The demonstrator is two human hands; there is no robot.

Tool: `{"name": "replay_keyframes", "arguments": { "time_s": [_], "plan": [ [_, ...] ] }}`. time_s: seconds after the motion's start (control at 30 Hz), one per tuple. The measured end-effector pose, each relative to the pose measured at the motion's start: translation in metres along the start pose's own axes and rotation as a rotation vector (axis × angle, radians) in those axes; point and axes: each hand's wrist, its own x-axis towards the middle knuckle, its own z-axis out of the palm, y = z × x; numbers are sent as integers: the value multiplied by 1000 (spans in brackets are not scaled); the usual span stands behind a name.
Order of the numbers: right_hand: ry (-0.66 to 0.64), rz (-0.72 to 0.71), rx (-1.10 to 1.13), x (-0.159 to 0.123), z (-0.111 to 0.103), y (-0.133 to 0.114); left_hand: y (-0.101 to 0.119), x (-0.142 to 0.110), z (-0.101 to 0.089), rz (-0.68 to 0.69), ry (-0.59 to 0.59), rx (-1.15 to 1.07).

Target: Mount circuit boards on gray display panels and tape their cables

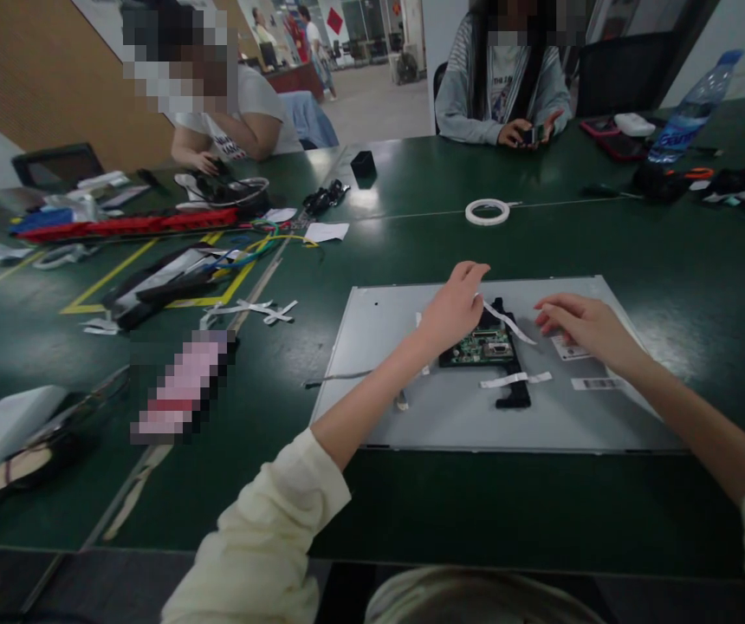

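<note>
A grey metal panel (pixel 385 321) lies flat on the table in front of me. Fixed on its middle is a green circuit board (pixel 473 348) with a black bracket (pixel 514 392) beside it. My left hand (pixel 454 305) is over the board's far edge, thumb and fingers closed on one end of a strip of white tape (pixel 512 328), which slants down to the right. Part of the board is hidden by that hand. My right hand (pixel 580 325) hovers above a printed label, fingers loosely bent and apart, with nothing seen in them. Another tape strip (pixel 515 380) crosses the bracket.
A roll of white tape (pixel 488 212) lies beyond the panel. Left are a phone (pixel 184 381), cut tape strips (pixel 268 309), a white device (pixel 2 442) and tools with cables. Two people sit across the table (pixel 411 511). A water bottle (pixel 694 113) stands far right.
</note>
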Motion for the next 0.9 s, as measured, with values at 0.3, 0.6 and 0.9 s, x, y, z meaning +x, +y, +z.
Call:
{"name": "replay_keyframes", "arguments": {
  "time_s": [0.3,0.6,0.9],
  "plan": [
    [-43,-65,-160,-12,14,-18,-11,-5,12,-18,-67,21],
    [-51,-53,77,-14,20,-11,-11,-6,13,-34,-99,95],
    [-22,26,541,-12,22,-10,-4,-5,15,-70,-142,168]
  ]
}}
